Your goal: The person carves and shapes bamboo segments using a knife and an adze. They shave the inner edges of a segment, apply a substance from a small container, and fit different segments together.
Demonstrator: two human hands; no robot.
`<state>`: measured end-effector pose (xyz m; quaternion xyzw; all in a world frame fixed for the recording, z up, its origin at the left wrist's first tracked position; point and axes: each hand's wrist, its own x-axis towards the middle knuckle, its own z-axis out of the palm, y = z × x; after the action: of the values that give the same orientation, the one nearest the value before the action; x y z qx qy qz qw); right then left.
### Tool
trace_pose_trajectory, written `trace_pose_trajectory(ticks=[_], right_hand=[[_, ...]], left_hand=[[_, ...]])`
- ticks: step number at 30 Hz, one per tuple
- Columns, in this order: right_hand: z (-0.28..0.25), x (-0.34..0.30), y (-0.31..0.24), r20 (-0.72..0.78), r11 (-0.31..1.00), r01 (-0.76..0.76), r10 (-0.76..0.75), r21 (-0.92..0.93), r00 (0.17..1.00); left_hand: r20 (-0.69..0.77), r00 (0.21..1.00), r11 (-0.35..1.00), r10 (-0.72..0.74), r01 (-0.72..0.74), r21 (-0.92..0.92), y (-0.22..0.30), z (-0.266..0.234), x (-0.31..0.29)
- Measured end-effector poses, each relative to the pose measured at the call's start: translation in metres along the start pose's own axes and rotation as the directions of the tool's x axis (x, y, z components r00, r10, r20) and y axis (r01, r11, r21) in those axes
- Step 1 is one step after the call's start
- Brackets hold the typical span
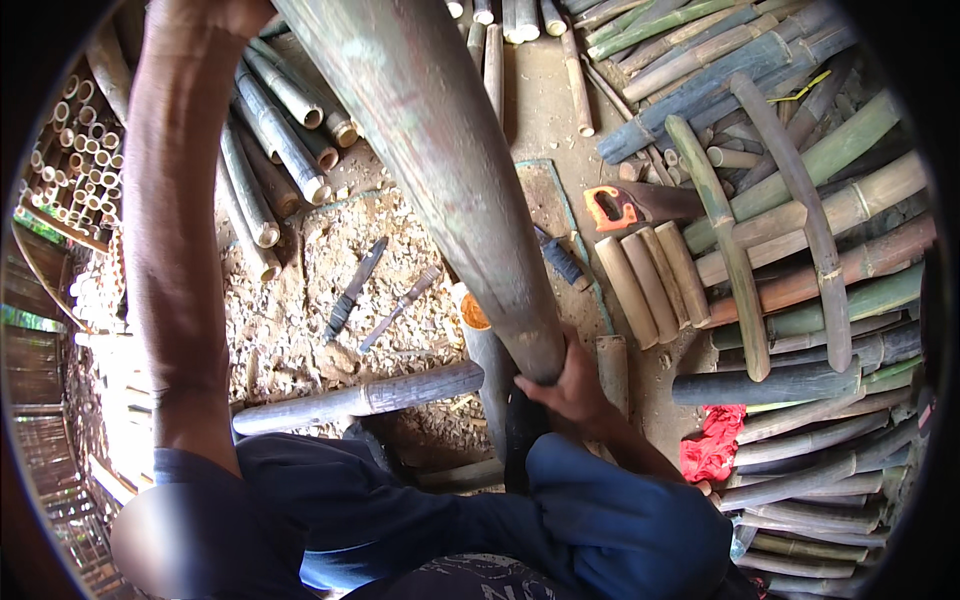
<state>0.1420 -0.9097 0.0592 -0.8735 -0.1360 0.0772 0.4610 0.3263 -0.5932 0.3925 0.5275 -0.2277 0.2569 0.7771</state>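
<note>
A thick grey-green bamboo pole (430, 160) slants across the middle, from the top edge down toward my right knee. My right hand (580, 395) is wrapped round its lower end. My left arm stretches up on the left. Only the heel of my left hand (235, 12) shows beside the pole at the top edge; its fingers are out of sight. Below the pole stands a bamboo piece (485, 350) with something orange in its mouth. A grey bamboo length (370, 398) lies crosswise in front of my legs.
On shavings lie a dark-handled knife (355, 290) and a slim blade tool (400, 308). Another dark-handled tool (563, 262) rests right of the pole. Further right are an orange-handled saw (610, 207), short bamboo pieces (640, 285), stacked poles (840, 230) and a red cloth (712, 443).
</note>
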Motion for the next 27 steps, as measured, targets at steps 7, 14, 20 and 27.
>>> trace_pose_trajectory(ticks=[7, 14, 20, 27], right_hand=[[-0.018, -0.08, -0.011, -0.07, 0.96, -0.281, 0.281, 0.013, 0.957], [-0.046, -0.12, -0.044, -0.095, 0.905, -0.404, 0.394, -0.13, 0.914], [-0.035, -0.107, -0.052, 0.147, 0.896, -0.389, 0.364, 0.213, 0.92], [0.005, -0.039, -0.066, 0.403, 0.887, -0.386, 0.266, 0.253, 0.875]], left_hand=[[-0.336, 0.639, 0.7, -0.692, 0.708, -0.095, -0.063, -0.05, -0.024], [-0.192, 0.67, 0.689, -0.718, 0.723, -0.052, -0.138, -0.104, -0.077], [-0.367, 0.456, 0.537, -0.811, 0.829, -0.157, -0.192, -0.193, -0.104], [-0.571, 0.432, 0.517, -0.698, 0.856, 0.014, -0.196, -0.267, -0.115]])
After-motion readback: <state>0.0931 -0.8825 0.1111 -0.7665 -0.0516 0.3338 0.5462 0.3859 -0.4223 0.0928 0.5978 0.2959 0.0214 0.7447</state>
